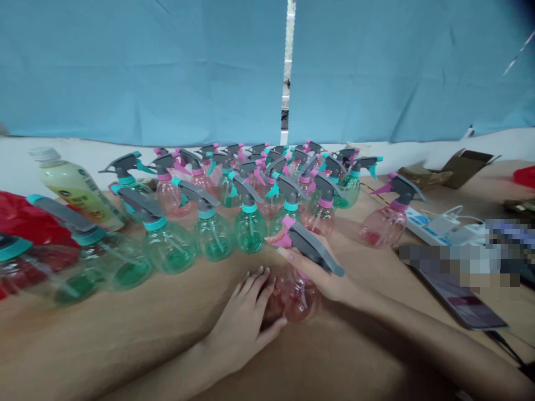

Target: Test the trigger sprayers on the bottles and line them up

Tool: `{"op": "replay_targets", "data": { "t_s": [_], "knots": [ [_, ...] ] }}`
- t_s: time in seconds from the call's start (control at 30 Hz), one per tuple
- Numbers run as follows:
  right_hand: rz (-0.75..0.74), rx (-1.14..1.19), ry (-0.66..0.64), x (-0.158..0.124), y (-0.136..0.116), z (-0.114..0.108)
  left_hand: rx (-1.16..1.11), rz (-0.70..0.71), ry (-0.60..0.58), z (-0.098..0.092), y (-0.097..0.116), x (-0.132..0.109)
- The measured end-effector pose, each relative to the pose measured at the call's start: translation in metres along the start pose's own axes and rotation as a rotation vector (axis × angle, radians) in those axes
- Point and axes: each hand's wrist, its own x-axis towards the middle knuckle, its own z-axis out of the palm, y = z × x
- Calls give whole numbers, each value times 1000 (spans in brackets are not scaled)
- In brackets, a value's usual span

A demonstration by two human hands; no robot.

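Observation:
A pink transparent spray bottle [297, 298] with a grey head and a pink nozzle stands on the table in front of me. My right hand [324, 281] is closed around its neck, just under the grey trigger head. On the bottle's left side is my left hand [240, 326], fingers stretched out and thumb apart, close against the lower body. Whether it touches the bottle I cannot tell. Beyond my hands, a green spray bottle [251, 228] stands in a row of similar ones, with some pink bottles behind.
At the left, a leaning drink bottle [79, 186] and red plastic [20, 217] lie beside the spray bottles. Toward the right are a lone pink spray bottle [382, 225], a phone [457, 295], a white power strip [426, 225] and an open cardboard box [466, 170]. A blue cloth [167, 67] hangs behind.

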Motion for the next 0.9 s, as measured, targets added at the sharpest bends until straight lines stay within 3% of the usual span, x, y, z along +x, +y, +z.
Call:
{"op": "replay_targets", "data": {
  "t_s": [0.9],
  "knots": [
    [26,-72,-1,3,0,-1,1,-4,8,-1,1,2]
  ]
}}
